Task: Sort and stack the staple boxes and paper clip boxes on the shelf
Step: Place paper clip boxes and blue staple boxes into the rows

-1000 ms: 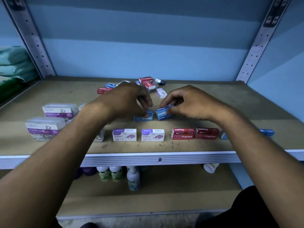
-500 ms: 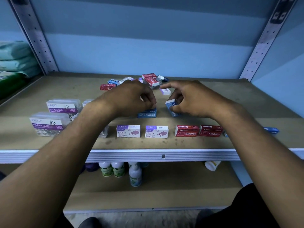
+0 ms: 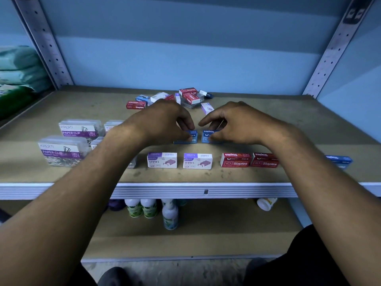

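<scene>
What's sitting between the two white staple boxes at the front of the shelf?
Nothing: in the head view, only bare brown shelf shows between the left white staple box and the right white staple box; they stand apart.

Bare forearms [image 3: 86,195], no sleeves; dark trousers [image 3: 321,263].

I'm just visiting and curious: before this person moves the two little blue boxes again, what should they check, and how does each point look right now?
1. Left hand has a firm pinch on its blue staple box: ok.
2. Right hand grips the other blue box: ok.
3. Gap between the two blue boxes: ok, apart.
4. Front row of white staple boxes and red staple boxes undisturbed: ok.
5. Blue box at the far right, where these might go: cannot tell, partly hidden by the arm.
</scene>
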Tool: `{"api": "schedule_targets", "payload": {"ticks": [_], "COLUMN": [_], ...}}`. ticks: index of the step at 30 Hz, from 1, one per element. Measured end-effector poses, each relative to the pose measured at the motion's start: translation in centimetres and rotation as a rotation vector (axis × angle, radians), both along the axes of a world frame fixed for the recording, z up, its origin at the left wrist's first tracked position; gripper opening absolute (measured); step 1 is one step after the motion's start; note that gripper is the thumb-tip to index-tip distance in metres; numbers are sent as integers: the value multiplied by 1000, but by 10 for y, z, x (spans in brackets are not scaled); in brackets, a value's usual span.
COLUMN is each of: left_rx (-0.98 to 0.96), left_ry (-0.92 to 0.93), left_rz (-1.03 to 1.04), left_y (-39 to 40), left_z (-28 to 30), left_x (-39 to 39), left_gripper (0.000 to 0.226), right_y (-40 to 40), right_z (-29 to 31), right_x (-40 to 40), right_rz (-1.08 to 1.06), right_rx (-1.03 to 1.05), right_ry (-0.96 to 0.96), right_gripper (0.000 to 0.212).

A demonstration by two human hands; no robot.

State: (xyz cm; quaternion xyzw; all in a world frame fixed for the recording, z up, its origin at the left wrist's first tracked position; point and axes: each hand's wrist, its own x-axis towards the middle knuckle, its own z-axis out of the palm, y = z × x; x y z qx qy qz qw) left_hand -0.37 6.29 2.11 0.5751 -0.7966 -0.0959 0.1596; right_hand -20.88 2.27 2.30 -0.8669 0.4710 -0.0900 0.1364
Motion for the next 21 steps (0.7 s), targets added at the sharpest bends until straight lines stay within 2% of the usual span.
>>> {"api": "schedule_targets", "payload": {"ticks": [4, 14, 21], "left_rx": [-41, -128, -130], "left_ry": [-8, 83, 114], "left_rz": [-8, -42, -108], "left_y": [1, -4, -10], "left_z": [0, 3, 4], "left_x": [-2, -22, -62], "left_gripper": [18, 15, 16], "right_y": [0, 5, 13], "right_z": [1, 9, 15], "right_x": [-4, -31, -69], "right_rz": [-12, -49, -116], "right_rx": [-25, -20, -47], "right_ry": [-41, -131, -125], "right_gripper": [17, 17, 21]}}
